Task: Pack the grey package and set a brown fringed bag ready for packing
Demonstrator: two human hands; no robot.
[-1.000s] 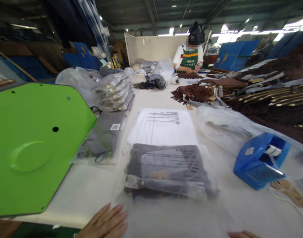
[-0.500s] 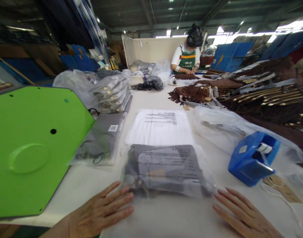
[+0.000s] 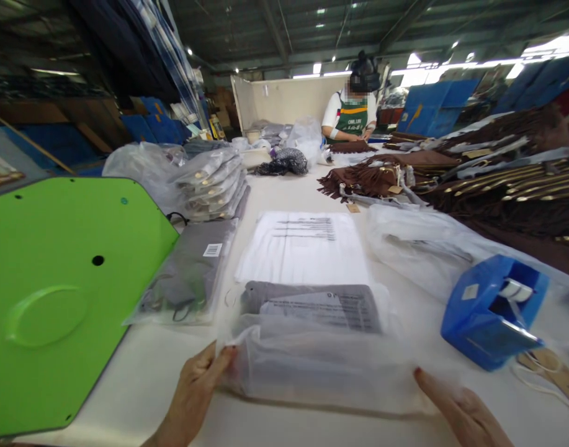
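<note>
Gripping the left edge of a clear bag [image 3: 321, 366] between thumb and fingers, the left hand [image 3: 195, 382] is at the near side of the bench [image 3: 149, 363]. The right hand [image 3: 458, 410] is at the bag's opposite edge, one digit extended along the plastic; the rest is blurred or hidden, so whether it pinches or only touches cannot be told.

Position: bag directly in front of the wearer, between the hands, just short of the white printed plastic [image 3: 307, 248]. A gray item [image 3: 275, 290] shows at its far end; the near part is veiled by blurred, bunched plastic.

Progress, as judged: the gray item is already inside the bag. Near end not yet flat; whether it is folded over or merely raised is unclear. No tape or barcode visible on it. For comparison, a flat bagged gray item [image 3: 191, 261] to the left bears a barcode label [image 3: 212, 249], and a stack of filled bags [image 3: 214, 186] is beyond it; these look finished or nearly so. The blue tape dispenser [image 3: 479, 316], to the right, is untouched by either hand.
</note>
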